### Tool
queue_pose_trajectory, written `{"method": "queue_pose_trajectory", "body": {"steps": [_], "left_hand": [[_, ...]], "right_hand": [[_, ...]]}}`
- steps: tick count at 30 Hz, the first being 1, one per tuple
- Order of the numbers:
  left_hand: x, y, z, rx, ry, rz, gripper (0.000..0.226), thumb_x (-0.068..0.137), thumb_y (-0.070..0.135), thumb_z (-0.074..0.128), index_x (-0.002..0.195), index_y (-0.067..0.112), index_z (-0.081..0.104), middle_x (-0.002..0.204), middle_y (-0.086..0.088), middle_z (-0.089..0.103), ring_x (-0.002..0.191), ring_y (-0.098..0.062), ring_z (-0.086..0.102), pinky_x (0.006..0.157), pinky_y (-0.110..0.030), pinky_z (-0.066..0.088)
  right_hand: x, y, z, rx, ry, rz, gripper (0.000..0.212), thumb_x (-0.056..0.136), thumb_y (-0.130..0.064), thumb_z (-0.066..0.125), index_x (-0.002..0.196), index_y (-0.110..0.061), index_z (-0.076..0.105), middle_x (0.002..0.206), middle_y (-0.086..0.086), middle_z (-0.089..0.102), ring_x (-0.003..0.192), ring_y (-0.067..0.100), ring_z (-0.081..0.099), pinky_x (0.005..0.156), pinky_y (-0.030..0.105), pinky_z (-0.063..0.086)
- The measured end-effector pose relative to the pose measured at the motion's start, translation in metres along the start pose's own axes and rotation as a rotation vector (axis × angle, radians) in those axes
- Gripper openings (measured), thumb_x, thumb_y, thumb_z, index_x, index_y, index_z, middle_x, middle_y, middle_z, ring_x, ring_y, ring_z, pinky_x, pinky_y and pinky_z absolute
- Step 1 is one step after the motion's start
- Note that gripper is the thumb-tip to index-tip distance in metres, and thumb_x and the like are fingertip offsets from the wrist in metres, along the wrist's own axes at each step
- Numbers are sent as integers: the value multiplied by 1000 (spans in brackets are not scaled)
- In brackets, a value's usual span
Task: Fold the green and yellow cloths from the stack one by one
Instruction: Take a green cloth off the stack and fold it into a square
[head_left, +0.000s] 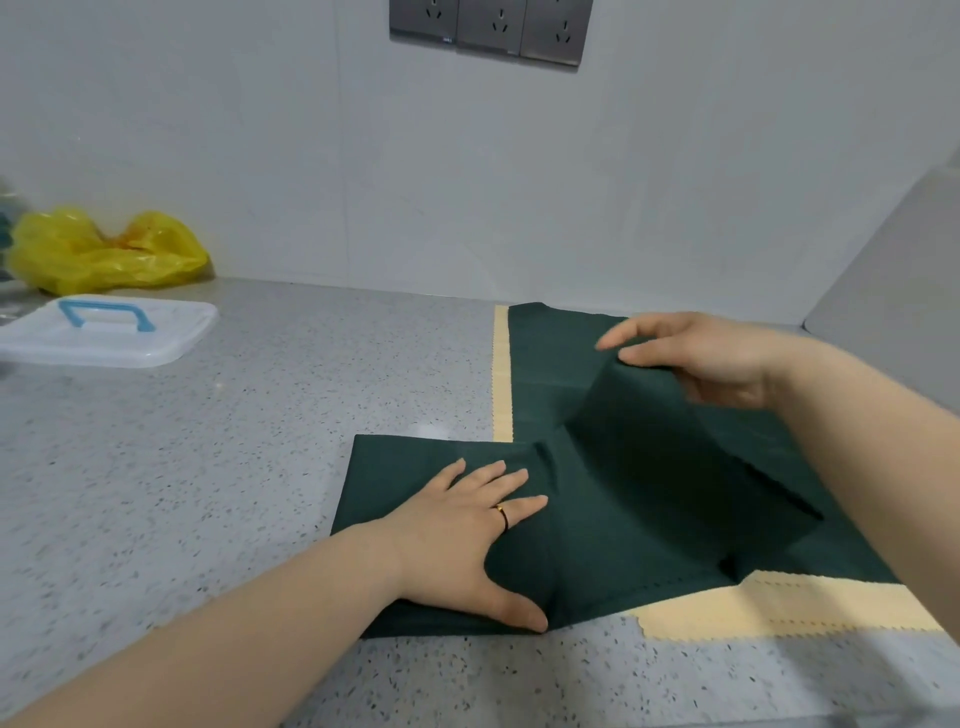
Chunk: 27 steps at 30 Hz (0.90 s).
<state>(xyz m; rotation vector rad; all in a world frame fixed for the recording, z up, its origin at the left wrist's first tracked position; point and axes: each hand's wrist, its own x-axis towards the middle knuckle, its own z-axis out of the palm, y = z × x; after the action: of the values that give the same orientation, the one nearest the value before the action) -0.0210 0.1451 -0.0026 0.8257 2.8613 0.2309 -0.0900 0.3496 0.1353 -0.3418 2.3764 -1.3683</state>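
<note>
1. Speckled grey stone table (208, 467) fills the lower frame. Pale tiled wall (260, 156) behind it, with a row of three grey sockets (491, 26) at top centre.
2. Far left, against the wall: crumpled yellow plastic bag (104, 254). Just in front of it, a clear plastic lid (171, 332) with a blue handle lies flat on the table.
3. Lower centre: left hand (467, 535), palm down on the left part of the green cloth (623, 519). Grip apart: fingers straight and spread, thumb out, pressing the fabric to the table. Dark ring (502, 512) on one finger.
4. Green cloth lies on the table from centre to right of frame. Left part is flat under the left hand. The middle rises in a tent-like ridge that runs up to the right hand. More flat green fabric at upper right; cannot tell whether it is the same piece or a separate one.
5. Yellow cloth (779, 608) lies beneath the green. It shows only as a narrow pale strip with a zigzag edge at centre frame and a broader band at lower right.
6. Right of centre, upper half: right hand (701, 358) above the table. Grip clamped on the green cloth: thumb and fingers pinch a fold, holding it up off the surface.
</note>
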Motion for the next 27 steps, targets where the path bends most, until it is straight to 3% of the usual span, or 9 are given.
{"method": "queue_pose_trajectory", "body": {"steps": [4, 6, 8, 11, 15, 20, 22, 24, 27], "left_hand": [[-4, 4, -7, -103, 82, 2, 104, 67, 68, 61, 147, 29, 6, 153, 18, 2, 138, 1, -8, 111, -23, -13], [-14, 4, -16, -255, 220, -23, 86, 68, 58, 68, 140, 28, 32, 137, 25, 30, 134, -2, 16, 112, -19, 10], [-32, -4, -26, -352, 355, -66, 65, 70, 53, 70, 126, 30, 48, 120, 26, 41, 123, -5, 34, 107, -21, 27], [-62, -29, -28, -313, 392, -197, 53, 79, 49, 61, 126, 27, 52, 133, 18, 40, 126, -8, 35, 109, -29, 27], [-96, -54, -13, -242, 424, -441, 46, 91, 31, 49, 136, 26, 40, 142, 10, 39, 130, -11, 34, 108, -25, 26], [-102, -53, -6, -365, 471, -504, 64, 91, 25, 51, 145, 29, 16, 140, 8, 43, 129, -14, 33, 103, -21, 26], [-102, -52, -6, -373, 492, -512, 70, 90, 25, 53, 145, 29, 11, 140, 13, 42, 130, -12, 32, 102, -20, 23], [-102, -52, -6, -364, 498, -516, 71, 90, 26, 54, 145, 30, 10, 140, 15, 43, 131, -11, 31, 105, -21, 20], [-104, -53, -6, -380, 494, -509, 69, 89, 26, 54, 145, 31, 13, 139, 16, 43, 131, -10, 32, 108, -22, 19]], "right_hand": [[9, -42, 29, 74, -113, -93, 19, 96, -5, 40, 102, -15, 55, 65, 2, 58, 40, 12, 54, 35, 15, 44], [15, -58, 47, 135, -125, -119, 17, 96, -4, 38, 106, -12, 50, 63, 2, 60, 36, 11, 57, 36, 17, 46], [22, -66, 67, 156, -111, -125, 15, 97, -4, 37, 104, -10, 48, 72, 8, 53, 36, 11, 58, 37, 19, 48], [35, -63, 96, 149, -84, -94, 10, 97, -7, 38, 102, -8, 46, 74, 8, 49, 34, 8, 56, 34, 16, 44], [49, -47, 139, 36, -56, -37, 12, 96, -7, 39, 87, -10, 47, 62, 6, 49, 24, 3, 42, 28, 9, 28], [59, -32, 179, -61, -83, 13, 22, 94, -6, 38, 75, -13, 46, 57, 3, 52, 22, 3, 34, 32, 10, 25], [57, -29, 187, -92, -111, 30, 14, 94, -12, 40, 92, -9, 54, 60, 0, 56, 29, 5, 38, 33, 13, 27], [56, -26, 189, -97, -126, 22, 35, 95, -22, 44, 127, -7, 42, 64, -3, 59, 37, 6, 42, 35, 15, 31], [52, -17, 175, -157, 26, -98, 39, 95, -19, 41, 133, -14, 39, 72, -4, 63, 49, 8, 50, 43, 11, 40]]}}
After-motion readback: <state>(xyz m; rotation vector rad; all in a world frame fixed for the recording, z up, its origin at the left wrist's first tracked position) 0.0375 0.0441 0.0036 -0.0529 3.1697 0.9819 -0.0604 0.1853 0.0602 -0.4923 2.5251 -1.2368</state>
